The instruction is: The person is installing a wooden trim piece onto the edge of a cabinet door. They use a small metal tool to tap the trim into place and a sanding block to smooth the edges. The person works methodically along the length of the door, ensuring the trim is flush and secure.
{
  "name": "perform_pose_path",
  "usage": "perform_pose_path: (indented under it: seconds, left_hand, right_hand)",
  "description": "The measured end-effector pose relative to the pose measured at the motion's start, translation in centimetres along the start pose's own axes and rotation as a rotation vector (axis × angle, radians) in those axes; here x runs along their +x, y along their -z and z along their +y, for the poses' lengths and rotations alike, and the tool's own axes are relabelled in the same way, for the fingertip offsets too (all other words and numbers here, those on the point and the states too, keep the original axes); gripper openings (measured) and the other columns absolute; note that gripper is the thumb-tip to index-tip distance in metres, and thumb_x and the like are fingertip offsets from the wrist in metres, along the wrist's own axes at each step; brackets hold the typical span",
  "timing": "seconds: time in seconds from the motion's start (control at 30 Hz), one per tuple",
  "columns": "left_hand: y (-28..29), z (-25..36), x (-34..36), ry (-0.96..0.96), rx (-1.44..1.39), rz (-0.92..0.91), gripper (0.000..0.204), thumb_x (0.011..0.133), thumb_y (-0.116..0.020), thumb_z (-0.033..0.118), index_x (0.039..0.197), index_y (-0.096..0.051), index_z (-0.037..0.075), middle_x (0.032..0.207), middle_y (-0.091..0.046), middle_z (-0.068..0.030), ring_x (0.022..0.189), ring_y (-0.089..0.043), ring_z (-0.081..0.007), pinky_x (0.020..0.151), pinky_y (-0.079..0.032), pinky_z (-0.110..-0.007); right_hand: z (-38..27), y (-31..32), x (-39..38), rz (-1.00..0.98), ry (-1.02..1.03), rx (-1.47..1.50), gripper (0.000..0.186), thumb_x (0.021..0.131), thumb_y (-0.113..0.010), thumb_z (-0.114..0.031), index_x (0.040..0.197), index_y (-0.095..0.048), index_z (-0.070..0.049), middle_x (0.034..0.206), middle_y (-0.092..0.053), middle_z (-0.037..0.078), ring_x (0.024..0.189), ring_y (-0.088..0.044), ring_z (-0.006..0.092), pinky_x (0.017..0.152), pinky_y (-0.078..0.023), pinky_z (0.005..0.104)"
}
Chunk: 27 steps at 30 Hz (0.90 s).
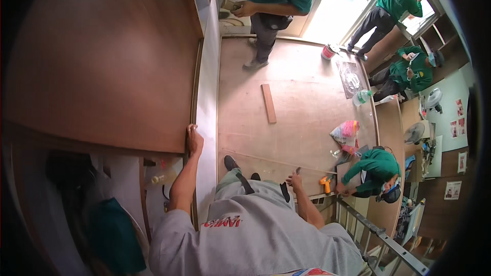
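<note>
At the left, my left hand (195, 141) has its fingers curled at the lower corner of a large brown wooden panel (112, 66). Beside that hand runs a long white board edge (207, 87). My right hand (294, 180) is low in front of my right side, over the wooden platform (302, 92). Its fingers are closed, with a small dark piece (298, 170) showing at the fingertips; I cannot make out what it is. To the right of this hand stands an orange power drill (326, 184).
A wooden strip (268, 103), a paint bucket (329, 51), a plastic bottle (362, 97) and a plastic bag (346, 134) are on the platform. A metal ladder (381, 232) stands at lower right. Several co-workers in green shirts surround the platform; one crouches (376, 171) near the drill.
</note>
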<state>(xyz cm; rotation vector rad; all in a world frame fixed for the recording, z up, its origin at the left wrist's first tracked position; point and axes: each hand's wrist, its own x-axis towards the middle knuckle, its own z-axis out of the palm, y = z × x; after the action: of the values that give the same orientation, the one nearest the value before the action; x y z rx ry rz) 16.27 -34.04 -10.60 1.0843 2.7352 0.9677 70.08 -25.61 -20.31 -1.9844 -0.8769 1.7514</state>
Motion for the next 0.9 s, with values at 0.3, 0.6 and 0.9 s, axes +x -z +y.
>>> perform_pose_path:
  seconds: [0.3,0.6,0.9]
  left_hand:
    - [0.3,-3.0,2.6,-0.069,0.274,0.001,0.051,0.084,-0.050,-0.003,0.135,-0.045,0.003,0.138,-0.043,-0.0277,0.116,-0.054,-0.0454,0.094,-0.051,-0.048]
    - [6.0,0.9,-9.4,-0.109,0.044,0.080,0.029,0.087,-0.049,-0.002,0.115,-0.056,0.002,0.120,-0.056,-0.0185,0.111,-0.056,-0.0372,0.094,-0.048,-0.045]
    - [9.6,-2.5,-15.7,0.002,0.170,0.100,0.022,0.087,-0.051,-0.002,0.106,-0.061,0.002,0.122,-0.055,-0.0170,0.115,-0.053,-0.0369,0.098,-0.045,-0.045]
  right_hand:
    - [7.1,7.2,0.4,-0.040,0.029,-0.167,0.047,0.098,-0.042,-0.039,0.107,-0.053,0.006,0.078,-0.064,0.016,0.059,-0.065,0.0277,0.048,-0.051,0.0377]
    - [5.4,1.3,-2.7,-0.135,0.048,-0.295,0.051,0.097,-0.045,-0.034,0.138,-0.029,-0.008,0.104,-0.058,0.019,0.071,-0.061,0.0213,0.052,-0.050,0.0342]
    - [-5.2,-28.4,-5.3,-0.395,0.640,-0.236,0.051,0.097,-0.046,-0.019,0.141,-0.038,0.005,0.139,-0.043,0.034,0.126,-0.046,0.0450,0.104,-0.039,0.0464]
